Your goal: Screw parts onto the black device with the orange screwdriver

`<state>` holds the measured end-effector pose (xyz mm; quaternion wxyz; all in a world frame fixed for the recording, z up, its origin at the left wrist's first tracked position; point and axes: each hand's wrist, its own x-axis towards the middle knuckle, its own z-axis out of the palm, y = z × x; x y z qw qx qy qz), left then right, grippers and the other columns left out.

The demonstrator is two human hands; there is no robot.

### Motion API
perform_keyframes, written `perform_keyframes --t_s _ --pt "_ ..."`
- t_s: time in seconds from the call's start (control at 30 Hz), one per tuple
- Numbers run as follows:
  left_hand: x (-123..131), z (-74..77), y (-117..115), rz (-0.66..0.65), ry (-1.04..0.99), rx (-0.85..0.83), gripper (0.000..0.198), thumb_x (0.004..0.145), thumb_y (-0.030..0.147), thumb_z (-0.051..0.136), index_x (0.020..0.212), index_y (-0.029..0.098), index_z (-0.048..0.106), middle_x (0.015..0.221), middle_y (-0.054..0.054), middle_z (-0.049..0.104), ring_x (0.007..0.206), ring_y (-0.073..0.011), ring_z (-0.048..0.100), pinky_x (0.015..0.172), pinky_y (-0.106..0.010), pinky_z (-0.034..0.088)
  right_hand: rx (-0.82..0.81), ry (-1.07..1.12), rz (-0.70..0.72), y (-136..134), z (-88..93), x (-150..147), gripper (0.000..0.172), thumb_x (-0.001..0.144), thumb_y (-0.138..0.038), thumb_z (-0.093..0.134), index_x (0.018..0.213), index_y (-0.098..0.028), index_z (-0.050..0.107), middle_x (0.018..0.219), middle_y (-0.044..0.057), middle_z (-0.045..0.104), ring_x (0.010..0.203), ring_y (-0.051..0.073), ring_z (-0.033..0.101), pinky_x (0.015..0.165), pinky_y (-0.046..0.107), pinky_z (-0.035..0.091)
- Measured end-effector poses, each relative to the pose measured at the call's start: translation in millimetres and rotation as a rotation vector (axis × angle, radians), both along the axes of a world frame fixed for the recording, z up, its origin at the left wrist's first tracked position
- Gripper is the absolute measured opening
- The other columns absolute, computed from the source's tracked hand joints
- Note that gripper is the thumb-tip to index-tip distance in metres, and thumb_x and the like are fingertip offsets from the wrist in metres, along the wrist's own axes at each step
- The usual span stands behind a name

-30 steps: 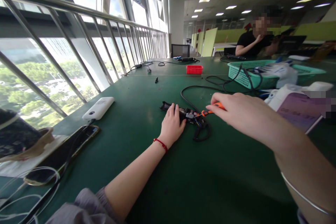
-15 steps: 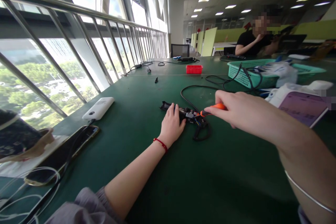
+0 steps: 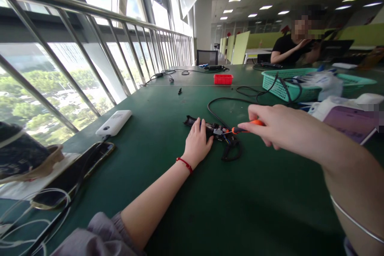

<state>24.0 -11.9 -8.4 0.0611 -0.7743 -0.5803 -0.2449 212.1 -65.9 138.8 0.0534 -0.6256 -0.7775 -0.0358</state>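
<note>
An opened black corded tool (image 3: 191, 121) lies on the green table, with inner parts and coloured wires showing. My left hand (image 3: 197, 143) lies over its middle, fingers curled across the far side and thumb near, gripping it against the table. A screwdriver (image 3: 257, 122) with an orange and black handle is pinched in my right hand (image 3: 271, 126). Its thin shaft slants left, and the tip meets the tool beside a grey block (image 3: 218, 131); the exact contact point is too small to make out. A black cable loop (image 3: 231, 159) lies at the tool's right end.
A red bin (image 3: 223, 79) and a green basket (image 3: 274, 88) with cables and plastic bags stand farther back. A white power bank (image 3: 114, 123) and a phone (image 3: 100, 156) lie left. Another phone (image 3: 345, 122) leans at right. A person (image 3: 286, 50) sits across the table.
My right hand and the screwdriver have shifted slightly right, the handle drawn back a little from the tool. My left hand keeps its place on the tool. The view has moved slightly.
</note>
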Motion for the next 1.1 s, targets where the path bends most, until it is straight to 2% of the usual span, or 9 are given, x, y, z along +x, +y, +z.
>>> perform_keyframes --t_s 0.13,0.23,0.33,0.43,0.57,0.73,0.9,1.0,1.1 --pt "0 -1.2 1 0.0 -0.009 0.005 0.058 0.085 0.031 0.047 0.134 0.004 0.032 0.141 -0.023 0.033 0.131 -0.0306 0.033 0.106 -0.042 0.033 -0.023 -0.012 -0.095 1 -1.2 -1 0.038 0.087 -0.051 0.035 0.066 -0.021 0.047 0.051 0.001 0.054 0.037 0.012 0.043 0.042 0.025 0.022" --pt "0 -1.6 1 0.002 -0.01 0.005 0.058 0.085 0.031 0.047 0.134 0.005 0.031 0.14 -0.023 0.033 0.131 -0.0305 0.033 0.106 -0.042 0.034 0.12 -0.006 0.003 4 -5.4 2 0.004 0.079 -0.027 0.051 0.077 -0.023 0.051 0.067 0.0 0.061 0.048 0.014 0.051 0.043 0.024 0.024" --pt "0 -1.1 0 0.003 -0.004 -0.001 0.058 0.086 0.031 0.047 0.134 0.004 0.031 0.14 -0.023 0.033 0.13 -0.0305 0.033 0.106 -0.041 0.034 0.213 0.022 0.113 6 -8.2 4 0.02 0.072 -0.009 0.05 0.083 -0.026 0.051 0.078 -0.002 0.063 0.058 0.014 0.055 0.045 0.024 0.026" --pt "0 -0.6 0 0.009 0.002 -0.013 0.06 0.086 0.032 0.047 0.135 0.002 0.031 0.141 -0.022 0.032 0.13 -0.0307 0.032 0.107 -0.04 0.033 0.15 0.033 0.082 7 -7.2 4 0.004 0.078 -0.026 0.052 0.083 -0.025 0.053 0.069 -0.002 0.062 0.053 0.015 0.053 0.044 0.024 0.026" --pt "0 -0.5 0 0.009 0.005 -0.019 0.06 0.086 0.032 0.047 0.135 0.001 0.03 0.142 -0.022 0.032 0.131 -0.0307 0.032 0.108 -0.04 0.031 -0.001 0.05 0.002 4 -5.0 -1 0.037 0.089 -0.045 0.033 0.07 -0.022 0.056 0.048 -0.001 0.054 0.038 0.012 0.045 0.042 0.025 0.023" --pt "0 -0.7 0 0.009 -0.01 -0.006 0.058 0.085 0.031 0.049 0.134 0.005 0.032 0.141 -0.022 0.033 0.13 -0.0298 0.033 0.106 -0.04 0.034 0.214 0.096 0.045 1 -11.9 -6 0.016 0.083 -0.037 0.048 0.087 -0.025 0.058 0.057 -0.002 0.061 0.043 0.014 0.051 0.04 0.023 0.024" --pt "0 -1.2 0 0.005 -0.006 0.004 0.058 0.085 0.032 0.047 0.134 0.004 0.032 0.14 -0.022 0.033 0.13 -0.0302 0.033 0.106 -0.04 0.034 0.354 0.34 0.289 -8 -42.9 -2 0.019 0.076 -0.019 0.056 0.095 -0.024 0.056 0.086 -0.002 0.067 0.056 0.011 0.058 0.046 0.02 0.037" --pt "0 -0.3 0 0.008 0.0 0.0 0.058 0.085 0.032 0.047 0.134 0.004 0.032 0.139 -0.021 0.034 0.129 -0.0304 0.034 0.105 -0.04 0.034 0.492 0.463 0.223 -18 -74.6 5 0.021 0.083 -0.036 0.054 0.095 -0.019 0.059 0.06 -0.002 0.061 0.045 0.01 0.053 0.042 0.021 0.037" --pt "-1 2.0 -1 0.015 0.009 0.004 0.057 0.084 0.032 0.05 0.133 0.008 0.035 0.135 -0.02 0.037 0.124 -0.0307 0.039 0.102 -0.041 0.037 0.533 0.594 0.251 -25 -102.0 16 0.02 0.083 -0.037 0.055 0.091 -0.019 0.06 0.066 0.001 0.064 0.052 0.012 0.058 0.048 0.021 0.043"
